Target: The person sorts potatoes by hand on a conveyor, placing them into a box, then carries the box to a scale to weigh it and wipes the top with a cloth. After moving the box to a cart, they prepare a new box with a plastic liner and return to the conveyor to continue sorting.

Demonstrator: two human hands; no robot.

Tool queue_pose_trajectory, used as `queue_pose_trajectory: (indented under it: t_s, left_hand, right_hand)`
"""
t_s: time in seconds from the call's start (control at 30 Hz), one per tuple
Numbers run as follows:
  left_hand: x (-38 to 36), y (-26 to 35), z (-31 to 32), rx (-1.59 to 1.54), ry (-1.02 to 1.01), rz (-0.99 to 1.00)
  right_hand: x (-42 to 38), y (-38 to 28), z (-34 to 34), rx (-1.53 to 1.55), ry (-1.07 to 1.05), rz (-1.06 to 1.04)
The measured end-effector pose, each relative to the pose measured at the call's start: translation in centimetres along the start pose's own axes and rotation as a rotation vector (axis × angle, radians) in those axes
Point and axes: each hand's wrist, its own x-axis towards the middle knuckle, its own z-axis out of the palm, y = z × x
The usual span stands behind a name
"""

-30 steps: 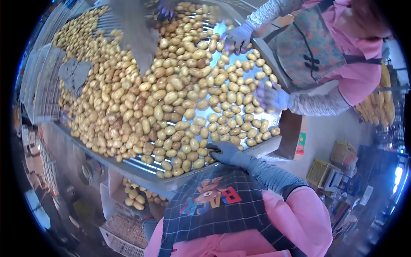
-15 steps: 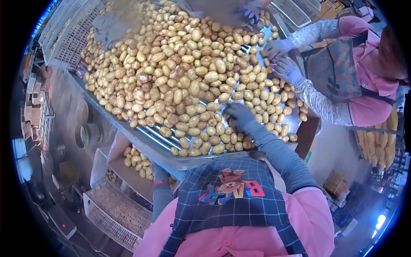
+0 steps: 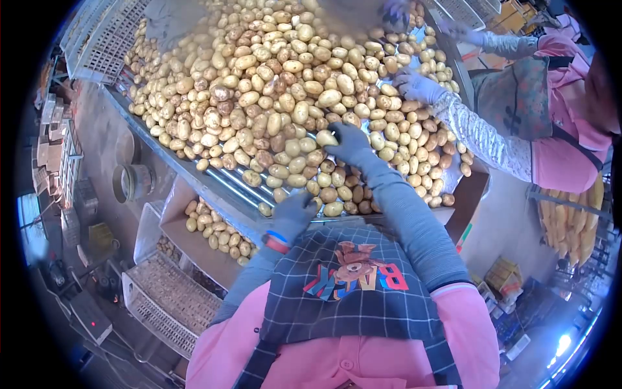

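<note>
A broad heap of pale yellow-brown potatoes [image 3: 259, 97] covers the sorting table. My right hand [image 3: 351, 145], in a dark grey glove, reaches into the near side of the heap. Its thumb and fingers close on a potato [image 3: 326, 138]. My left hand [image 3: 295, 215], gloved in the same grey, is at the table's front edge beside the nearest potatoes. Its fingers point forward and look slightly spread, with nothing visible in them; the palm is hidden.
Below the table's left edge, a cardboard box [image 3: 184, 235] holds more potatoes. White plastic crates [image 3: 152, 295] stand beside it. On the right a co-worker's gloved hand [image 3: 418, 86] touches the heap. Another gloved hand [image 3: 396, 10] shows at the far side. Metal rollers [image 3: 238, 181] are exposed near the front.
My left hand has risen from the box below to the table's front edge. My right hand has moved slightly forward and left, onto a potato. One of the co-worker's hands has drawn back.
</note>
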Motion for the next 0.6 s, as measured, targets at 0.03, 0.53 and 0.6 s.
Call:
queue_pose_trajectory:
  t_s: [0.03,0.53,0.6]
  left_hand:
    - [-0.2,-0.2,2.0,0.161,0.068,0.082]
    - [3.0,1.4,0.6,0.614,-0.444,0.106]
    - [3.2,0.6,0.4,0.646,-0.473,0.113]
  right_hand:
    - [-0.3,1.3,-0.1,0.495,0.043,0.049]
    - [-12.5,9.6,1.2,2.078,0.209,0.556]
    - [-12.0,7.6,0.4,2.105,0.191,0.544]
